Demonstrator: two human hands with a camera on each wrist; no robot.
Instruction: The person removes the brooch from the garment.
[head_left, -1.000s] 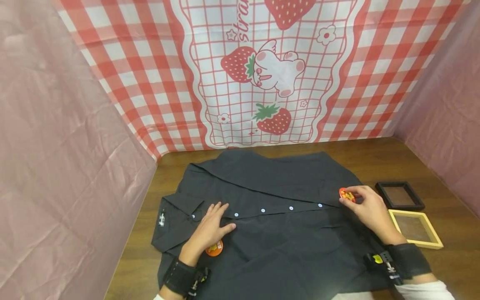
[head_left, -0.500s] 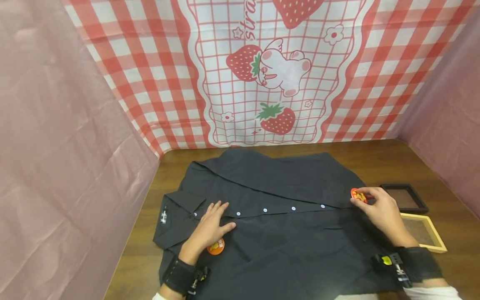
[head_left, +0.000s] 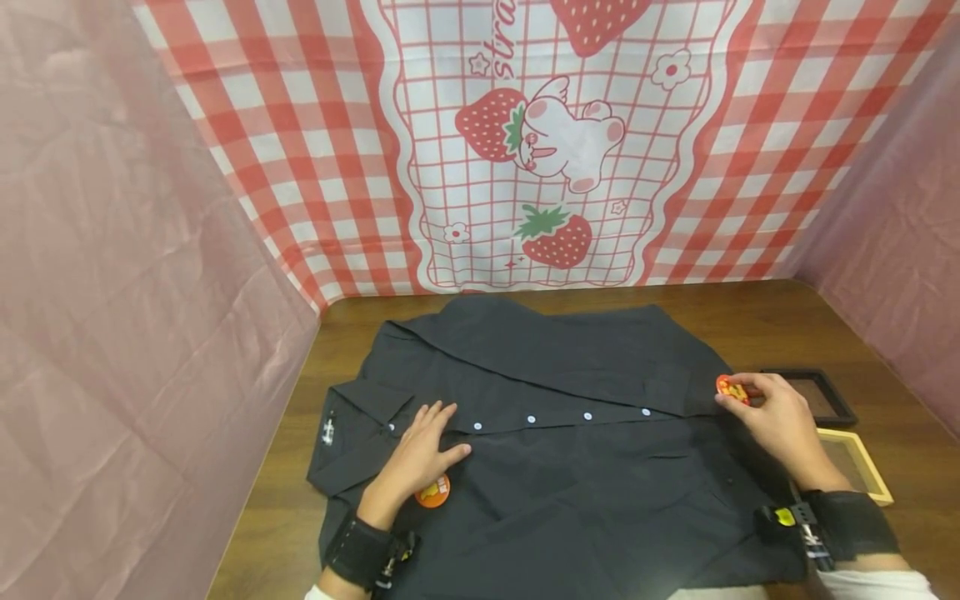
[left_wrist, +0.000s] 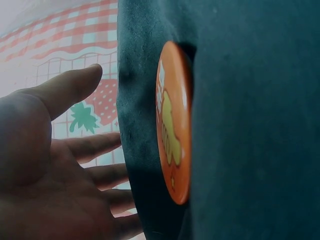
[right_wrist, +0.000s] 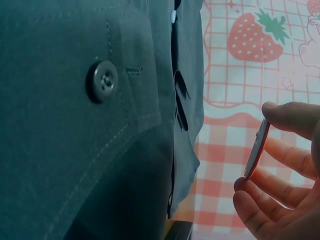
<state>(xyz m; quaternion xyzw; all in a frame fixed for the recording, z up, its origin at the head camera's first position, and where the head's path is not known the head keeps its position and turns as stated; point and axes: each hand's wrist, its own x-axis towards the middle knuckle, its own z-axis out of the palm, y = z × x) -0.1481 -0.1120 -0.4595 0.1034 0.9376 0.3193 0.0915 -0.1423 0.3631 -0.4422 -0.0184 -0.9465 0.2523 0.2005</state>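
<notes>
A dark button-up shirt [head_left: 555, 492] lies spread on the table, its collar to the left. My left hand [head_left: 420, 454] rests on it near the collar, fingers straight. Beside that hand's wrist an orange round button badge [head_left: 432, 492] with a yellow figure sits on the shirt, partly covered in the head view. The left wrist view shows the badge [left_wrist: 174, 125] almost edge-on. My right hand [head_left: 780, 421] pinches a second, red-orange badge [head_left: 731, 389] over the shirt's right end. In the right wrist view this badge [right_wrist: 257, 150] is edge-on between thumb and fingers, apart from the cloth.
To the right, a black frame [head_left: 834, 398] and a pale yellow frame [head_left: 870, 471] lie on the wooden table [head_left: 757, 321], partly behind my right hand and wrist. A checked strawberry cloth [head_left: 330, 167] hangs behind, with pink cloth [head_left: 150, 333] at both sides.
My right hand has moved to the right with the badge, toward the shirt's right end, and now covers more of the frames. The left hand has stayed in place.
</notes>
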